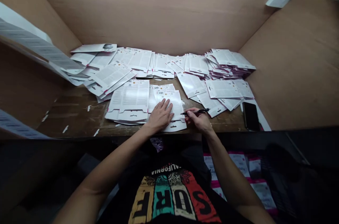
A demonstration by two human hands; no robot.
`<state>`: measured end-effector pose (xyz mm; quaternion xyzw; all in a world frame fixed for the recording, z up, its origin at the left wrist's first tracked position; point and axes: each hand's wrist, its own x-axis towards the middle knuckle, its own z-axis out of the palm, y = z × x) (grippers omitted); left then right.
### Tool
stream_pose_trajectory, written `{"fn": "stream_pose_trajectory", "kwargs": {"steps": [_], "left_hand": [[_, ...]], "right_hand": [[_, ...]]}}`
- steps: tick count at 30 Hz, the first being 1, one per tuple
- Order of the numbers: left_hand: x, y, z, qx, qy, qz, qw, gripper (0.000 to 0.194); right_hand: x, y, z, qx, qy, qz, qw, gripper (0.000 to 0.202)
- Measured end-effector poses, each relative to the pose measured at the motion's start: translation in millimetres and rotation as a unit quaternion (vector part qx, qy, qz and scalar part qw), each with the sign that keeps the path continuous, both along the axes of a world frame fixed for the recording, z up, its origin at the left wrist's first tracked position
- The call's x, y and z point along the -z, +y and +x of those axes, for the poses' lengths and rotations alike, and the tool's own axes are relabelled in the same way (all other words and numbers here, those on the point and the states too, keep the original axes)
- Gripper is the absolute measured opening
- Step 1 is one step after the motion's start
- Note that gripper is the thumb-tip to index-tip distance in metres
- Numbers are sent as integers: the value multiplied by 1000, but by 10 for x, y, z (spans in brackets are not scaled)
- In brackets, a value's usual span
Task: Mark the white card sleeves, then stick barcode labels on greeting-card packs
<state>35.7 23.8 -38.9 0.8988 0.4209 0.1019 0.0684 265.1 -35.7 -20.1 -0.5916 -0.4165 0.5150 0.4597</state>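
My left hand [160, 115] lies flat, fingers spread, on a white printed packet [176, 106] at the table's front edge. My right hand [198, 120] grips a black pen [200, 110], its tip pointing left at the packet's right edge. Whether the tip touches the packet I cannot tell. Just left of my left hand are more white packets [135, 97], overlapping, with hang-hole flaps toward me.
Packets are heaped along the back [140, 60], with a thick stack [225, 58] at the back right. A black phone [250, 116] lies at the front right. Brown panels [159, 12] enclose the table [76, 111]. Boxes [238, 164] stand below, right.
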Motion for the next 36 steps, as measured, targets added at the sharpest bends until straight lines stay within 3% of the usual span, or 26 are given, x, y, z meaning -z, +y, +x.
{"fn": "stream_pose_trajectory", "kwargs": {"steps": [5, 14, 18, 20, 28, 36], "left_hand": [[49, 12, -7, 20, -17, 13, 1000, 52], [61, -17, 6, 8, -21, -2, 1000, 53], [53, -24, 16, 3, -20, -2, 1000, 53], [50, -39, 18, -6, -20, -1, 1000, 53], [65, -103, 34, -26, -29, 12, 999, 53], [95, -105, 44, -25, -40, 15, 999, 53]], "right_hand": [[140, -31, 23, 1, -46, -7, 999, 51], [201, -74, -84, 7, -4, -34, 999, 53], [173, -36, 26, -84, 41, -81, 992, 48], [146, -3, 90, -97, 69, -84, 989, 44], [83, 65, 14, -15, -62, -33, 997, 45], [108, -13, -59, -8, -30, -51, 998, 55]]}}
